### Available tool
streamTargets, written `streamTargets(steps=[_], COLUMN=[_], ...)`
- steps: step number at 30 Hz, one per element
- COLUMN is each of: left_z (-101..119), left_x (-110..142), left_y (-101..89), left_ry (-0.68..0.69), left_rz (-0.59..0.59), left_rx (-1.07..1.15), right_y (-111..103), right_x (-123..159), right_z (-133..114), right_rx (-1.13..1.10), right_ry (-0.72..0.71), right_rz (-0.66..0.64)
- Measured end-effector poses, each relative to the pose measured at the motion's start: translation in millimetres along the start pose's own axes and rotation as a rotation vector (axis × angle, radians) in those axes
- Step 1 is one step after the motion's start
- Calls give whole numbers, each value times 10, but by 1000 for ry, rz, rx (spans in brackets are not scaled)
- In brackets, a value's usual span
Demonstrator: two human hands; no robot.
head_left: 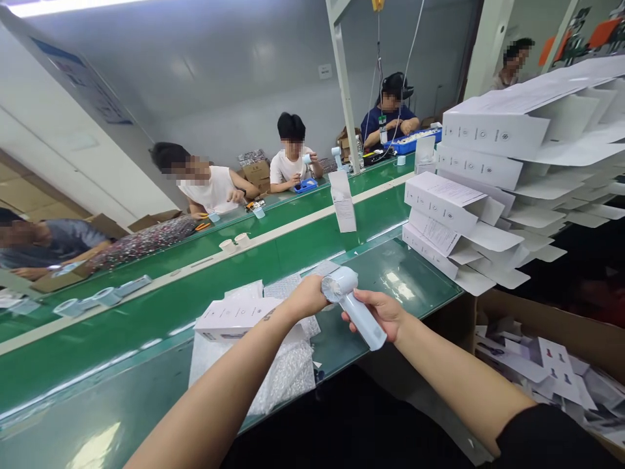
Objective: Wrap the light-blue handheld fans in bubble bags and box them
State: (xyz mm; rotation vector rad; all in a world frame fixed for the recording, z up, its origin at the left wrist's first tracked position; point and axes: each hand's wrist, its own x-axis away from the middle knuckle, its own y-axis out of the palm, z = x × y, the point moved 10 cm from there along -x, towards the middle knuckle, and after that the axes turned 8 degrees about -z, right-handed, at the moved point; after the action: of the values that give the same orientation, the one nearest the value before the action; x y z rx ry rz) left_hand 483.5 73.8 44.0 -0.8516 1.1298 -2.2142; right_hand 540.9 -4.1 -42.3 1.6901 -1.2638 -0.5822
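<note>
A light blue handheld fan (pixel 364 319) is held up over the glass-topped bench edge, tilted with its handle toward me. My left hand (pixel 312 294) is closed at the fan's round head, its fingers partly hidden behind it. My right hand (pixel 383 314) grips the handle just below the head, thumb on top. To the left of the fan, a white printed box (pixel 237 317) lies on sheets of bubble wrap (pixel 283 371).
A tall stack of opened white boxes (pixel 493 137) stands at right, above a carton of printed card (pixel 551 371). A white box (pixel 342 202) stands upright by the green conveyor (pixel 303 241). Light blue fans (pixel 102 296) lie on its far left. Several people work across the line.
</note>
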Motion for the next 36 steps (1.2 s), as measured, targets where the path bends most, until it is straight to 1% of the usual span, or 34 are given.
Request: streamTargets(steps=[2, 5, 7, 8, 9, 10, 13, 14, 15, 16, 17, 19, 20, 21, 23, 25, 26, 27, 29, 31, 33, 36], left_z=[-121, -265, -263, -219, -131, -5, 402, 475, 497, 487, 454, 330, 243, 147, 3, -45, -49, -40, 31, 175, 333, 534], left_x=[0, 20, 63, 91, 121, 161, 390, 474, 534, 567, 574, 522, 470, 407, 297, 251, 266, 304, 413, 521, 581, 643], left_y=[-12, -112, -181, -197, -203, -197, -87, -34, 6, 34, 50, 59, 71, 105, 243, 405, 460, 486, 480, 438, 416, 439], left_ry=[-63, -144, -156, -134, -76, 18, 361, 436, 463, 455, 419, 277, 188, 103, -20, -79, -91, -87, -15, 117, 240, 399], left_rz=[71, 222, 318, 348, 366, 377, 435, 474, 522, 571, 620, 688, 694, 674, 604, 556, 570, 613, 737, 847, 887, 871], left_rx=[74, 146, 166, 162, 133, 75, -215, -306, -366, -401, -410, -337, -248, -127, 124, 282, 316, 320, 253, 95, -100, -328], right_y=[-61, -113, -126, -134, -145, -156, -165, -153, -137, -124, -117, -133, -156, -185, -247, -294, -308, -317, -325, -331, -334, -323], right_x=[11, 96, 159, 188, 214, 240, 330, 362, 394, 424, 451, 494, 509, 519, 526, 534, 542, 555, 583, 609, 628, 660], right_z=[-12, 11, 21, 10, -13, -46, -193, -236, -270, -296, -313, -326, -322, -309, -269, -234, -224, -219, -201, -159, -106, -74], right_rx=[77, 255, 348, 368, 373, 367, 352, 357, 365, 378, 394, 414, 410, 394, 345, 313, 308, 308, 313, 318, 314, 299], right_ry=[-10, 16, 35, 35, 26, 11, -71, -99, -123, -148, -171, -220, -243, -259, -274, -272, -272, -276, -280, -269, -249, -226], right_rz=[29, 29, 25, 33, 48, 65, 116, 124, 130, 139, 155, 201, 227, 249, 272, 276, 274, 271, 264, 256, 244, 237])
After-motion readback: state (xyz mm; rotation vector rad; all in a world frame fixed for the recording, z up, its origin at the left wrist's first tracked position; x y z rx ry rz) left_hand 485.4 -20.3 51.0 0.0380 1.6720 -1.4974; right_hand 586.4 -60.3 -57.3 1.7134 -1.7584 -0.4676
